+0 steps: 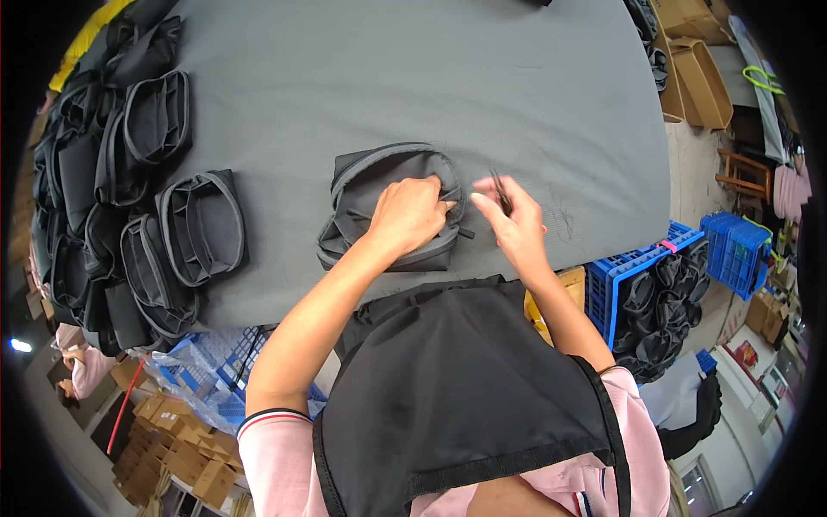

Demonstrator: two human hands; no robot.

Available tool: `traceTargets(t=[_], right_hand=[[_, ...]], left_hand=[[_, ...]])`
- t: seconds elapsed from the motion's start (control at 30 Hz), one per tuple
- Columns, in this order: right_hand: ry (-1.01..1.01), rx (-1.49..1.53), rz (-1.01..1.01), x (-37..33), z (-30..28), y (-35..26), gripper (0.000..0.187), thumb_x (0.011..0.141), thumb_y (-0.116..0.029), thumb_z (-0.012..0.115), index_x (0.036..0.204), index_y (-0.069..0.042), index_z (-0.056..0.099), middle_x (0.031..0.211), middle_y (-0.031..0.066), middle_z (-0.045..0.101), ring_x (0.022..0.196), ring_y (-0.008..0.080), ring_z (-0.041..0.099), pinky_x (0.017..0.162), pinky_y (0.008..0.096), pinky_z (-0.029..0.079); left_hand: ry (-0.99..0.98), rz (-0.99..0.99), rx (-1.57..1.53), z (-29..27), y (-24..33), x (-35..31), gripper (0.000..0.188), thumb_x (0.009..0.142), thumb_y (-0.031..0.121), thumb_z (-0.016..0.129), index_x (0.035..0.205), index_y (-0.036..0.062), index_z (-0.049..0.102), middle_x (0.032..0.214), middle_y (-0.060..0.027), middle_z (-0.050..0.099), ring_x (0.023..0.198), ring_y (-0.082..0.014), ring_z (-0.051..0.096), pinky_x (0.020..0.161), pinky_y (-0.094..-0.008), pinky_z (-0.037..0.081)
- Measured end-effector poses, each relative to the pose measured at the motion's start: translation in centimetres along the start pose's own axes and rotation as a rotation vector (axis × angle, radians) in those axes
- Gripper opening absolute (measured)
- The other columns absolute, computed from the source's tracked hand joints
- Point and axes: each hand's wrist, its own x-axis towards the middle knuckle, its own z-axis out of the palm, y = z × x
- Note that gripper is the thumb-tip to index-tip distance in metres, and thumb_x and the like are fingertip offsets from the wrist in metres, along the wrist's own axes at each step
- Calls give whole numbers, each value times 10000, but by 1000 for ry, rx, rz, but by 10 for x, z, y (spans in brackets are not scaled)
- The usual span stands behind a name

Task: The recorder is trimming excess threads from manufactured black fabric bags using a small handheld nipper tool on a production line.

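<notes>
An unzipped dark grey pouch [345, 191] lies in front of me on the grey cloth-covered table [413, 77]. My left hand [408, 214] reaches over its opening, with the fingers closed on the rim at the right side. Just right of the pouch, and apart from it, my right hand [515, 220] holds a small dark pair of thread snips [500, 191], points upward. The right fingertips are slightly blurred. Short loose threads [564, 215] lie on the cloth beyond that hand.
Several similar pouches [159, 121] are heaped along the left of the table, and one open pouch [203, 228] stands nearest me. A blue crate [613, 302] holding dark pouches stands by the right table edge. Cardboard boxes [699, 82] are at the far right.
</notes>
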Motion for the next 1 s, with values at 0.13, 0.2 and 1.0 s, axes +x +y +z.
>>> traceTargets(t=[0.13,0.2,1.0], right_hand=[[-74,-23,-69,21,14,-17,268,738,-154,720,885,-2,555,763,-8,522,667,50,461,601,222,433],[-126,39,28,24,20,-23,295,705,-132,741,864,2,532,751,9,530,671,62,478,612,221,441],[-4,34,-298,-9,-16,8,255,764,-92,645,990,-42,539,795,51,540,670,131,539,611,247,440]], left_hand=[[3,-3,44,1,3,-3,233,795,163,557,824,-67,564,811,-253,611,809,-405,596,737,-483,452],[30,-6,32,4,-1,-5,217,790,149,540,824,-64,558,832,-255,611,821,-405,594,741,-487,450],[-121,-7,-179,-31,12,-5,357,738,222,677,924,-43,526,842,-222,627,851,-350,609,737,-419,446]])
